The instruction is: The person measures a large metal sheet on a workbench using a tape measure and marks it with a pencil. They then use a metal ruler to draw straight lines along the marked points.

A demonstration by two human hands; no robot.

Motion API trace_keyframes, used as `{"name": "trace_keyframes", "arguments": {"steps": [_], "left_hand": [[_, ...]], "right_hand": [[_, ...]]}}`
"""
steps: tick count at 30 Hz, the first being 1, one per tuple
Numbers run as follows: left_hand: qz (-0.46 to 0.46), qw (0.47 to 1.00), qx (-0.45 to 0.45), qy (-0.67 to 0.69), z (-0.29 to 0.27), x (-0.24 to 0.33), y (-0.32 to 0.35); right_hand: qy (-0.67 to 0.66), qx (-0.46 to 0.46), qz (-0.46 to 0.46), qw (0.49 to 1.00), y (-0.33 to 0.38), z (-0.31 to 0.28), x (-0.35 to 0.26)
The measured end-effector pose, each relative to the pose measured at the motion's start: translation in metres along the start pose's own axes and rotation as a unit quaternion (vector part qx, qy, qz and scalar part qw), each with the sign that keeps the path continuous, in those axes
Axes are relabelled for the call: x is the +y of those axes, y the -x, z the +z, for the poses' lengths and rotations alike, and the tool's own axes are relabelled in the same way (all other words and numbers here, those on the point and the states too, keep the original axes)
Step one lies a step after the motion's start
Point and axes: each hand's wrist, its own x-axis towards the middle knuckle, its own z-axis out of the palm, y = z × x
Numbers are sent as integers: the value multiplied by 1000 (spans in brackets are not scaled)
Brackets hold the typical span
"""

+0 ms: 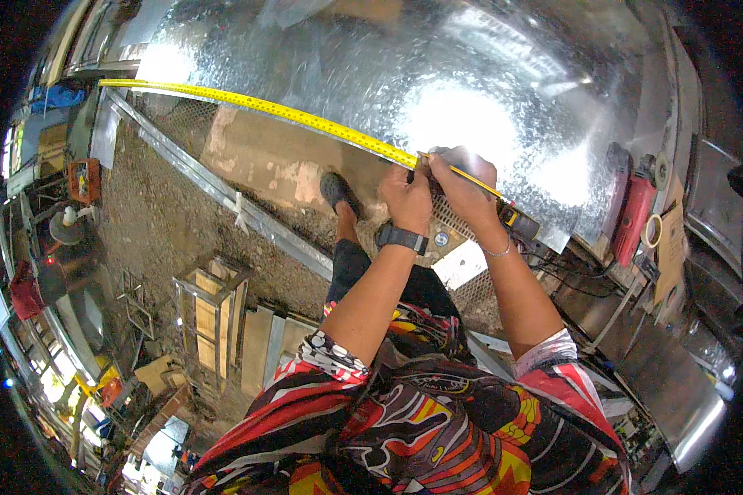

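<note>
A yellow tape measure blade (305, 122) lies stretched along the near edge of a large shiny metal sheet (322, 58), from the far left to my hands. Beyond my right hand, the blade continues to its black and yellow case (518, 222) on the sheet. My left hand (408, 200) is closed at the sheet's edge, fingers pinching the blade. My right hand (469, 191) rests on the sheet beside it, fingers curled, its tips meeting my left hand at the blade. Something small and dark is at those fingertips; I cannot make out what.
A long metal channel (215, 186) runs diagonally below the sheet. A welded metal frame (210, 318) stands lower left. At the right lie a red power tool (634, 216), a tape roll (653, 231) and dark cables. A white card (460, 266) lies below my hands.
</note>
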Motion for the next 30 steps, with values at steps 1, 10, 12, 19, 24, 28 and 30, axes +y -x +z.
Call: {"name": "trace_keyframes", "arguments": {"steps": [1,10,12,19,24,28,30], "left_hand": [[2,1000,-1,-12,-2,-2,-1],[16,1000,10,-17,3,17,7],[48,998,8,-44,-2,17,3],[-124,988,-90,24,-12,26,1],[-121,965,-206,-111,-48,15,-7],[-277,923,-265,-29,-113,33,-23],[-306,911,-272,-50,-148,56,-35]], "right_hand": [[49,5,-27,998,-2,0,-1],[-47,24,63,997,0,-17,13],[49,53,-7,997,8,-33,-16],[357,94,-52,928,65,-96,-10],[339,91,-17,936,116,-82,55],[270,46,48,961,128,-37,-34],[200,46,68,976,123,-11,-83]]}}
